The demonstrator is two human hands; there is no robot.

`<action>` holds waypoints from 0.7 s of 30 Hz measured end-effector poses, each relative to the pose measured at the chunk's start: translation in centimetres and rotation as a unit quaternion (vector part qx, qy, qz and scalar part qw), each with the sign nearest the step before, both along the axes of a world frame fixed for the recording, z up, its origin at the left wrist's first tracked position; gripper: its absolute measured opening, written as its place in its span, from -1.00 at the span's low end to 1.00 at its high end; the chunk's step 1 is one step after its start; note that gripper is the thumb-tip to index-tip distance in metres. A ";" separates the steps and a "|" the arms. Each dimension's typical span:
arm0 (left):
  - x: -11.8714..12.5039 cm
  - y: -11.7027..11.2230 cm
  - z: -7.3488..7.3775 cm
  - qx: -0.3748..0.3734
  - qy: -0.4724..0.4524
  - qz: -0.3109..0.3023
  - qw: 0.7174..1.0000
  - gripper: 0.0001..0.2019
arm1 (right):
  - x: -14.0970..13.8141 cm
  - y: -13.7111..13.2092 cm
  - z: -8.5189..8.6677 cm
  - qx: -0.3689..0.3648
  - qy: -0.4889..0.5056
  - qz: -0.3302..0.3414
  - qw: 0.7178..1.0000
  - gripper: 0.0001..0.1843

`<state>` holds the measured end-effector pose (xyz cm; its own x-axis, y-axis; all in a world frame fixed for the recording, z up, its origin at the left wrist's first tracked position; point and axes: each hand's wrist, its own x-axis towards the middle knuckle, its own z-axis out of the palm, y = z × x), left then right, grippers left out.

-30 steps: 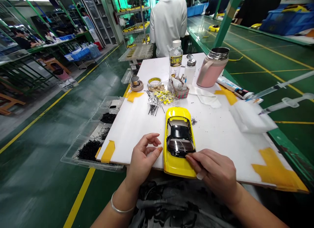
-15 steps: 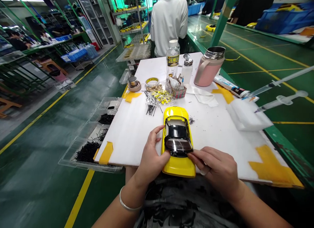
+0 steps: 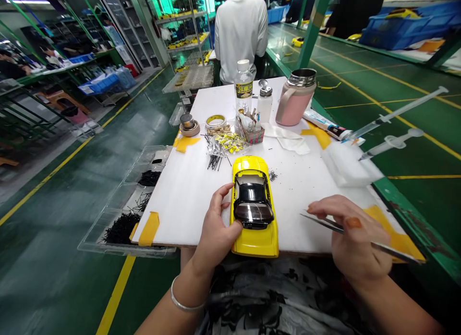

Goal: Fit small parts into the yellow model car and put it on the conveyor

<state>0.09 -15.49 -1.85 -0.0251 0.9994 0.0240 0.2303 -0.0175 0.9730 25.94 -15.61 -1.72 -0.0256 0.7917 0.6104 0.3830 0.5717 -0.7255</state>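
A yellow model car (image 3: 254,207) with a black cabin lies on the white board (image 3: 187,191), its near end over the board's front edge. My left hand (image 3: 215,229) grips the car's left side, thumb on the body by the windscreen. Off to the car's right, my right hand (image 3: 351,241) is closed round metal tweezers (image 3: 324,221), whose tips point left toward the car without touching it.
Behind the car lie black pins (image 3: 215,158), yellow parts in a bag (image 3: 230,142), tape rolls (image 3: 216,120), two bottles (image 3: 244,87), a pink flask (image 3: 295,97) and a tube (image 3: 326,126). A clear tray (image 3: 126,215) holds black parts at left. Syringes (image 3: 392,142) rest on foam at right. A person in white (image 3: 240,32) stands beyond.
My right hand left the car's hood, moved right and now holds tweezers. My left hand stays gripping the car's left side, which it took hold of earlier.
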 end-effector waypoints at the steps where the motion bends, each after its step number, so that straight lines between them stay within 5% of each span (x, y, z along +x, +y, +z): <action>1: 0.0 0.0 -0.1 -0.002 -0.001 0.002 1.000 -0.29 | 0.3 0.3 -0.1 0.003 -0.003 0.003 1.000 -0.54; 6: -0.2 -0.3 -0.8 0.002 -0.012 0.006 1.000 -0.33 | 2.2 1.7 -0.3 -0.072 -0.097 0.050 0.991 -0.56; 12: -0.9 -0.3 -1.3 0.024 -0.138 -0.022 0.990 -0.37 | 4.6 2.7 0.9 -0.302 -0.080 0.124 0.942 -0.57; 21: 0.8 -0.5 -0.8 -0.012 -0.141 0.000 0.990 -0.37 | 3.9 7.9 4.6 -0.301 0.003 0.061 0.952 -0.61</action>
<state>0.87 -15.97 -2.67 -0.0274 0.9996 -0.0070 -0.0496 0.0056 0.9988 29.85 -7.66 2.87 -0.1373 0.9894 0.0482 0.3346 0.0921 -0.9378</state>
